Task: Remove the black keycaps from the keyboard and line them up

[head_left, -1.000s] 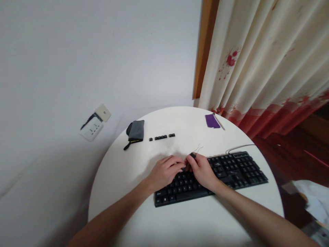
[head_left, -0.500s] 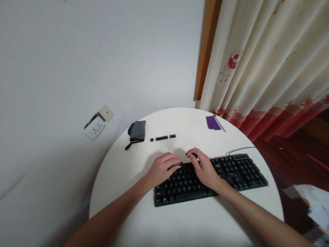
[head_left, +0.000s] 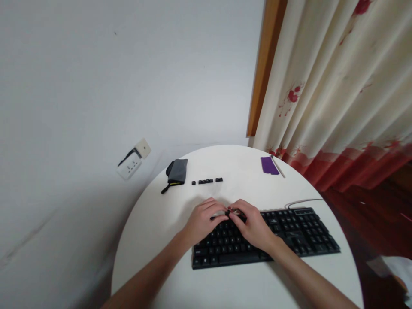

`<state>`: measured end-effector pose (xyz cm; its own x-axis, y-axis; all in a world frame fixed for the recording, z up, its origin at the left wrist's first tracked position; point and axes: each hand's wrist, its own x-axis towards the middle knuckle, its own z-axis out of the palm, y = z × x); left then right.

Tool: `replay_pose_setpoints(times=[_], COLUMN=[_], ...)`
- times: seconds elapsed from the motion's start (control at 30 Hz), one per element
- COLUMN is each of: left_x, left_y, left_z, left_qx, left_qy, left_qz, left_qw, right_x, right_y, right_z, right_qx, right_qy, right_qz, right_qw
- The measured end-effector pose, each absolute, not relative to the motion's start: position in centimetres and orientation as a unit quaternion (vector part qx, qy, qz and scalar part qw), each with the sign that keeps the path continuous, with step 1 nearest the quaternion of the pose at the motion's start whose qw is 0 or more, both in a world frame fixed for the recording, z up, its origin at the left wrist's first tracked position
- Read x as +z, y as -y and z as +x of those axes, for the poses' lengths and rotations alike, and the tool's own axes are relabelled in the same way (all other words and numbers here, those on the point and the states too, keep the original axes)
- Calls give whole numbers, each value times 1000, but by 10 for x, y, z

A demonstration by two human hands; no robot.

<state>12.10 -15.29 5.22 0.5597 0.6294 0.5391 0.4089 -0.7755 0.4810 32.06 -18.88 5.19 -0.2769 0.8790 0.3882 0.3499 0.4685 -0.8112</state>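
Over the upper left part of a black keyboard [head_left: 244, 248], my left hand [head_left: 206, 216] pinches a small black keycap [head_left: 227, 212] between thumb and fingertips. My right hand [head_left: 252, 223] meets it from the other side, thumb and forefinger closed at the keycap; whatever else sits inside its grip is too small and hidden to name. Both wrists come in low over the keys. Beyond the hands, several loose black keycaps [head_left: 206, 181] lie in a broken row on the white table. My fingers hide part of the keyboard's top rows.
A grey pouch [head_left: 177, 171] with a black strap lies at the table's back left. A purple cloth [head_left: 269, 165] and a thin pale stick [head_left: 278, 167] are at the back right. The keyboard's cable [head_left: 302, 201] runs off the round white table [head_left: 154, 257]. Behind are a wall and curtain.
My right hand has moved left and its fingertips have come together with those of my left hand at the keycap. The view has shifted slightly, so everything sits lower in the picture.
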Motion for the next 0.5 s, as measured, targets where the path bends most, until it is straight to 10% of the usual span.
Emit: replay_pose_setpoints(times=[0.5], left_x=[42], left_y=[173], left_z=[115], left_qx=[385], left_qy=[-390], left_qz=[821], left_qw=[160], right_x=[49], right_y=[188], right_z=[318], right_qx=[368], right_qy=[743], right_qz=[-400], right_qw=[391])
